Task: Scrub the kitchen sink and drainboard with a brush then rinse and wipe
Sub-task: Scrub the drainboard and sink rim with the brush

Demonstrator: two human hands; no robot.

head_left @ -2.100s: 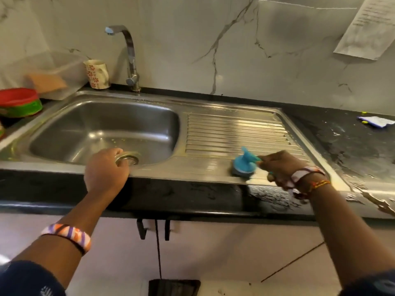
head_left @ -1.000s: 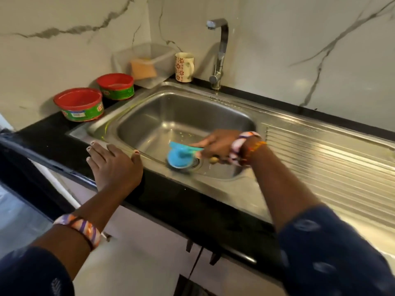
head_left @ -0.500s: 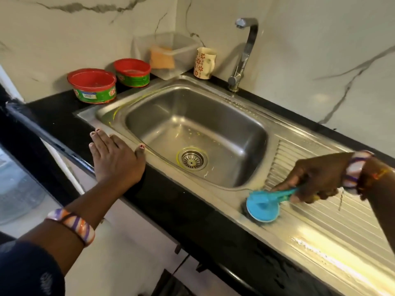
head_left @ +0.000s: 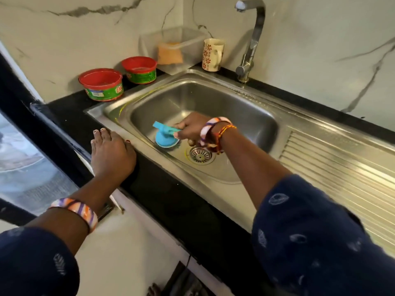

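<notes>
The steel sink [head_left: 224,107] sits in a black counter, with its ribbed drainboard [head_left: 333,167] to the right. My right hand [head_left: 192,129] grips the handle of a blue round brush [head_left: 165,139], whose head presses on the basin's near-left floor, just left of the drain strainer [head_left: 200,155]. My left hand [head_left: 111,150] rests flat, fingers straight, on the counter's front edge at the sink's near-left corner.
Two red-lidded green tubs [head_left: 101,85] [head_left: 140,70] stand on the counter left of the sink. A clear plastic box [head_left: 173,48] with an orange sponge and a patterned mug [head_left: 212,54] stand behind it. The tap [head_left: 250,37] rises at the back rim.
My right hand has carried the brush from the drainboard's near-left corner back into the basin, beside the drain. My left hand stays on the counter edge.
</notes>
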